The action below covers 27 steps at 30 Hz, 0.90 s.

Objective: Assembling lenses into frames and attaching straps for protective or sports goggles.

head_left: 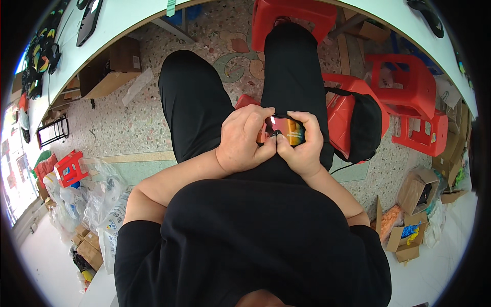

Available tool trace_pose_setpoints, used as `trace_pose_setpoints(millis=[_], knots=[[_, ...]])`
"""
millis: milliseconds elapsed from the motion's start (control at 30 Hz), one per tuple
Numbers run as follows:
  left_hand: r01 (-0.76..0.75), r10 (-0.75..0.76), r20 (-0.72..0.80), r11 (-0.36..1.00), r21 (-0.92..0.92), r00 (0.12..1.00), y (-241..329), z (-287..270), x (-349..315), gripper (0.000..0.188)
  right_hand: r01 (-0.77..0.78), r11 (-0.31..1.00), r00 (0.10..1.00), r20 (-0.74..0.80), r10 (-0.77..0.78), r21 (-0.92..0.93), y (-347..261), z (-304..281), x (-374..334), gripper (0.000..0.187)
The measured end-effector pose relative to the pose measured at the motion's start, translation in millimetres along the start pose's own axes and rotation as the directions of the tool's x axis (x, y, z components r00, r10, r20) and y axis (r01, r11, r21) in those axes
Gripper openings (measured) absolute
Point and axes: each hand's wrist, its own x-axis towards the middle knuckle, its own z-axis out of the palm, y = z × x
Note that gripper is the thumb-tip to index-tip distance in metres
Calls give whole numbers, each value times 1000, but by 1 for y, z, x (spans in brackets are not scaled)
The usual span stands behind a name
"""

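Above my lap, both hands hold what look like wraparound sunglasses point(289, 129) with a dark rim and a shiny red-to-yellow mirrored lens. Pale print shows on the lens, and a small black piece sits near its middle. My left hand point(243, 137) is closed on the left end, fingers over the far edge and thumb at the near edge. On the right end, my right hand point(305, 146) grips with its index finger along the far edge and its thumb close to the other thumb. My fingers cover much of both ends.
A white table point(115, 31) curves round ahead, with several dark glasses point(45, 53) at its left. Red stools point(406, 84) stand on the right, near a black bag point(360, 125) on a red seat. Cardboard boxes point(110, 69) and plastic bags point(105, 189) lie about the floor.
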Motion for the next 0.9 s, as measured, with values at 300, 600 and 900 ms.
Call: trace_pose_setpoints(millis=[300, 600, 900], knots=[[123, -119, 46, 988, -98, 992, -8, 6, 10, 44, -49, 998, 999, -12, 49, -27, 8, -9, 9, 41], [760, -603, 470, 439, -479, 645, -18, -19, 11, 33, 305, 809, 944, 272, -187, -503, -19, -56, 6, 55], [518, -397, 336, 579, -630, 854, -7, -19, 32, 35, 203, 753, 819, -314, -481, -626, -7, -201, 120, 31]])
